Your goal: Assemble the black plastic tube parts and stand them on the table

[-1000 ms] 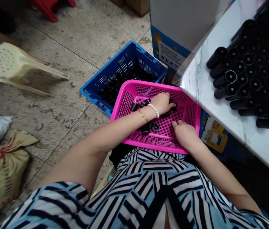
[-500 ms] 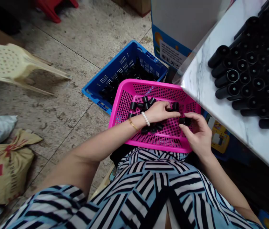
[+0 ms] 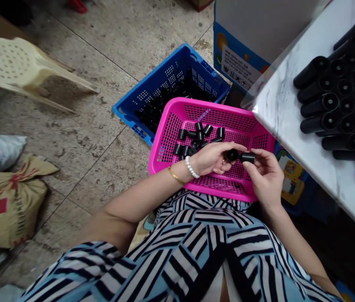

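A pink plastic basket point(image 3: 171, 126) rests on my lap with several short black caps point(image 3: 196, 138) lying in its far left part. Above the basket, my left hand point(image 3: 212, 158) grips one black cap point(image 3: 231, 154), open end toward the other hand. My right hand point(image 3: 265, 176) pinches a second black cap point(image 3: 247, 157) right beside it; the two pieces almost touch. Pearl and gold bracelets circle my left wrist.
A blue crate point(image 3: 152, 94) with black parts sits on the floor behind the basket. A marble-look table point(image 3: 287, 117) at right carries stacked black tubes point(image 3: 338, 92). A cream plastic stool point(image 3: 16, 67) lies tipped at left; sacks point(image 3: 4, 201) lie lower left. A cardboard box point(image 3: 240, 63) stands behind.
Both hands have lifted out of the basket, each with a black cap, and have come together above it. The view has shifted slightly.
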Motion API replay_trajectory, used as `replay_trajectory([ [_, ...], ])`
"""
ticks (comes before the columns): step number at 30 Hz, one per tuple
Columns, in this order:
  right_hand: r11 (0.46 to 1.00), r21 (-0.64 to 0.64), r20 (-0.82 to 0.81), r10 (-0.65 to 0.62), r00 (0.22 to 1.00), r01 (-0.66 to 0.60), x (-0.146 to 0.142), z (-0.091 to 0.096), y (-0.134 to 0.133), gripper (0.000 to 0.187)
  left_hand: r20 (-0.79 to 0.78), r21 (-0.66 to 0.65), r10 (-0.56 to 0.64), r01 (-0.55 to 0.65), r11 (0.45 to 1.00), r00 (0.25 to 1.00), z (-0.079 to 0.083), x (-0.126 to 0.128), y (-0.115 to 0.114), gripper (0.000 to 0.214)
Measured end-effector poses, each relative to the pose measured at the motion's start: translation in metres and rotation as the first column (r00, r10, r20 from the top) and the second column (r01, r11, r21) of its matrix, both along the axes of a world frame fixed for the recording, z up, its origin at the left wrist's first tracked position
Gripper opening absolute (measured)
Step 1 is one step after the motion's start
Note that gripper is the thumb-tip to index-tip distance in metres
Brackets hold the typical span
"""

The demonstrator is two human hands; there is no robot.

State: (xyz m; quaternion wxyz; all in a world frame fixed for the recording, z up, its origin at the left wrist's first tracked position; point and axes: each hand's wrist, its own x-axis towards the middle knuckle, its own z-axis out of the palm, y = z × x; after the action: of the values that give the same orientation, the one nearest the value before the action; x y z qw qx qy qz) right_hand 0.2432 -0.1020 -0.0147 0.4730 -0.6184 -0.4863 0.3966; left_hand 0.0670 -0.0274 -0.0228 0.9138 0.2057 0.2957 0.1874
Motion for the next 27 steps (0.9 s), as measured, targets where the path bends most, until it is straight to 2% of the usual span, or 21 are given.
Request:
replay_trajectory([
  [2,1.0,0.001,0.005,0.004,1.0,-0.004,0.002,0.0,0.0,0.036,-0.046,0.017,0.055,-0.054,0.998,0.997,0.002,-0.002,0.0,0.032],
  [4,1.0,0.006,0.073,0.021,0.997,-0.021,0.002,0.0,-0.001,0.036,-0.093,0.039,0.183,-0.18,0.983,0.979,0.001,-0.002,-0.003,0.032],
  [8,0.99,-0.045,0.366,0.144,0.919,-0.137,-0.002,-0.001,-0.011,0.042,-0.17,0.112,0.473,-0.46,0.881,0.864,-0.008,0.002,-0.019,0.05],
  [12,0.964,-0.037,0.431,0.254,0.866,-0.264,-0.011,0.004,-0.015,0.034,-0.261,0.199,0.616,-0.583,0.788,0.744,-0.015,0.009,-0.043,0.054],
  [14,0.965,0.014,0.419,0.234,0.877,-0.264,-0.013,0.009,-0.012,0.033,-0.265,0.205,0.626,-0.591,0.78,0.733,-0.015,0.011,-0.051,0.054],
  [17,0.98,0.075,0.305,0.154,0.94,-0.184,-0.012,0.019,-0.004,0.035,-0.225,0.23,0.607,-0.564,0.793,0.762,-0.012,0.009,-0.056,0.055],
  [19,0.981,0.08,0.251,0.151,0.956,-0.176,-0.011,0.023,-0.001,0.036,-0.21,0.268,0.583,-0.527,0.806,0.785,-0.01,0.007,-0.057,0.055],
  [23,0.958,0.064,0.333,0.245,0.911,-0.281,-0.014,0.019,-0.002,0.036,-0.211,0.294,0.522,-0.456,0.84,0.826,-0.011,0.006,-0.061,0.055],
  [27,0.901,0.12,0.422,0.334,0.843,-0.417,-0.018,0.006,-0.008,0.04,-0.262,0.297,0.516,-0.441,0.847,0.815,-0.012,0.008,-0.068,0.057],
])
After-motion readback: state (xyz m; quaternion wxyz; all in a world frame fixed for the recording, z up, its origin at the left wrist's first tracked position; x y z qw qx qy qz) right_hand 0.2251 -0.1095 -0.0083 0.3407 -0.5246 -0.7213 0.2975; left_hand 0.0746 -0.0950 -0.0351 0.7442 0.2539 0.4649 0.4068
